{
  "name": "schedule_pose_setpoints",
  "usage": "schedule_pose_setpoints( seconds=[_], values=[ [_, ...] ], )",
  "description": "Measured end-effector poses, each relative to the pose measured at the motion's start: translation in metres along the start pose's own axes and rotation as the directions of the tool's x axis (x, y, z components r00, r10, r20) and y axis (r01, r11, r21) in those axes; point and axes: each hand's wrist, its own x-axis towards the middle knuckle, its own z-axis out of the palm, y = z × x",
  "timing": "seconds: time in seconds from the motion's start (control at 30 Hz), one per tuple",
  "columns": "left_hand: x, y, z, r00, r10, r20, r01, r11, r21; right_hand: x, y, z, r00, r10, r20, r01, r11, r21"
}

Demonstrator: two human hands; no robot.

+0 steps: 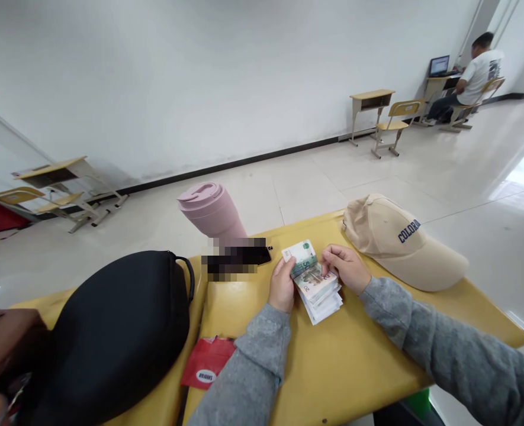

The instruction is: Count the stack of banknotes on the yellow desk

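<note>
Banknotes (pixel 317 287) are lying in a fanned stack on the yellow desk (pixel 354 361), near the middle of its top and just in front of the person, with both hands working on them. Containers are standing and lying further left: a pink cup (pixel 212 212) with its lid closed is standing at the far edge of the desk, so its contents are not showing, and a black hard case (pixel 115 331) is resting zipped shut at the near left, with nothing of its inside visible. The left hand (pixel 282 285) is curling around the left edge of the stack, thumb on top and fingers underneath, gripping the notes and bending the topmost one upward at its far end. The right hand (pixel 345 267) is resting on the right side of the stack, its fingers partly bent and their tips pressing on the upper notes. A beige cap (pixel 399 242) is lying just right of the hands, at the far right of the desk. A red packet (pixel 208 362) is lying at the near edge, between the case and the left sleeve. A dark phone (pixel 244 255), partly blurred, is lying just beyond the notes, beside the cup. Far off to the right, another person (pixel 477 77) is sitting at a desk with a laptop (pixel 439 64).
</note>
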Motion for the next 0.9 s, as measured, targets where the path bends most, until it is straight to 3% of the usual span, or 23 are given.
schedule_pose_setpoints(
  seconds=[0.13, 0.33, 0.6, 0.8, 0.9],
  values=[
    [-0.003, 0.003, 0.003, 1.000, 0.008, 0.015, -0.009, 1.000, 0.022, 0.003, 0.004, -0.001, 1.000, -0.016, -0.009, 0.016, 1.000, -0.006],
    [-0.005, 0.006, 0.003, 0.996, -0.034, 0.081, 0.029, 0.998, 0.059, 0.008, 0.011, -0.003, 0.992, -0.043, -0.116, 0.039, 0.999, -0.037],
    [-0.006, 0.004, 0.001, 0.984, -0.059, 0.167, 0.027, 0.981, 0.192, 0.009, 0.016, -0.005, 1.000, -0.019, -0.023, 0.018, 0.999, -0.039],
    [-0.005, 0.002, -0.001, 0.980, -0.050, 0.192, 0.021, 0.988, 0.154, 0.009, 0.011, -0.004, 0.997, -0.075, -0.024, 0.074, 0.996, -0.040],
    [-0.002, -0.001, -0.003, 0.990, -0.006, 0.144, -0.012, 0.993, 0.120, 0.009, 0.011, -0.004, 0.996, -0.082, -0.026, 0.081, 0.996, -0.040]
  ],
)
